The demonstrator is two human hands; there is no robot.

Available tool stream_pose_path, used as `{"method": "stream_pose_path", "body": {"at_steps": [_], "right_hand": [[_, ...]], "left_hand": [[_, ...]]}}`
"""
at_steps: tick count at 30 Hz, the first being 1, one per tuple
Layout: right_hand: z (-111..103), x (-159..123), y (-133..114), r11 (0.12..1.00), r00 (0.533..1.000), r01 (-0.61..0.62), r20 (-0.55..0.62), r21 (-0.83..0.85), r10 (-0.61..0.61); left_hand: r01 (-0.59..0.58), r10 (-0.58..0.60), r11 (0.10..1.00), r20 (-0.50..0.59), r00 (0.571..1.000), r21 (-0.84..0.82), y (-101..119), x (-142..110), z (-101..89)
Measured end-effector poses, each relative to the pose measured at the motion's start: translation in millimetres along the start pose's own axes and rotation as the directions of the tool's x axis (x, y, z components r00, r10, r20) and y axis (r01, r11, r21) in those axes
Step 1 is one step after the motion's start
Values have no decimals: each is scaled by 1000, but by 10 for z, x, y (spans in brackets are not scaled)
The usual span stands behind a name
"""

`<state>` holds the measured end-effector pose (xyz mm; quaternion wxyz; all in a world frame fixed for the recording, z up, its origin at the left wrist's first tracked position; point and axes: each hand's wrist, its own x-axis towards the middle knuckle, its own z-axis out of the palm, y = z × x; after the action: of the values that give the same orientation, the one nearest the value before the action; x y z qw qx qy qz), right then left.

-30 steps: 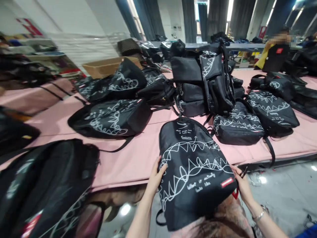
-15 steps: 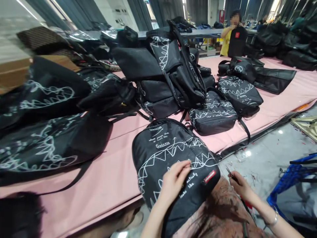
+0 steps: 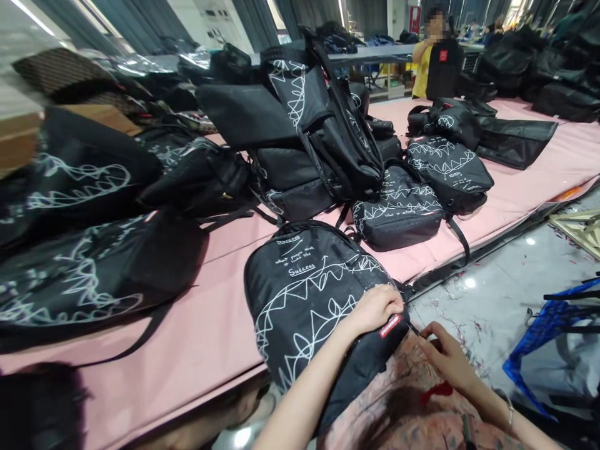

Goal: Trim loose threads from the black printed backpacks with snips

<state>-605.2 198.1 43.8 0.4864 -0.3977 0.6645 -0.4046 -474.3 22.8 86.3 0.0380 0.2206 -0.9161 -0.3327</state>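
A black backpack [image 3: 300, 300] with white scribbled lines and lettering lies before me, half on the pink-covered table and half against my lap. My left hand [image 3: 380, 305] rests on its lower right part, fingers curled together just above a small red label [image 3: 390, 325]. Whatever those fingertips pinch is too small to make out. Beside the bag's right edge, my right hand [image 3: 443, 353] is closed around thread snips [image 3: 414, 329]. Their dark tip points at the bag's edge by the label, and most of the handle is hidden in my fingers.
Similar black backpacks lie on the pink table [image 3: 220, 300], some stacked at the left [image 3: 94, 269] and others at the right [image 3: 398, 212]. A person in yellow [image 3: 422, 69] stands behind the table with a black bag. A blue-edged bag [image 3: 539, 344] sits on the thread-littered floor.
My left hand has moved right along the backpack, up to the red label, and its fingers have curled. My right hand has brought the snips left, against the bag's edge.
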Motion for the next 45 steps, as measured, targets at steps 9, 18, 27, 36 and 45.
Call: {"method": "stream_pose_path", "body": {"at_steps": [9,18,27,36,45], "right_hand": [[56,70,-248,933,994,84,-41,-349,-105],[2,190,-145,926,979,187,-18,-329,-204],[-28,231,-83,968,981,188,-7,-167,-192],[-141,375,84,968,967,248,66,-33,-245],[-634,729,116,775,818,575,194,-263,-541]], "left_hand": [[18,-16,1000,-62,998,19,35,-38,63],[44,-42,999,-116,992,14,28,-66,154],[64,-77,995,-195,978,-73,41,-62,197],[205,-318,939,-473,821,-277,-65,-183,35],[272,-239,961,-646,725,-51,24,-865,225]]}}
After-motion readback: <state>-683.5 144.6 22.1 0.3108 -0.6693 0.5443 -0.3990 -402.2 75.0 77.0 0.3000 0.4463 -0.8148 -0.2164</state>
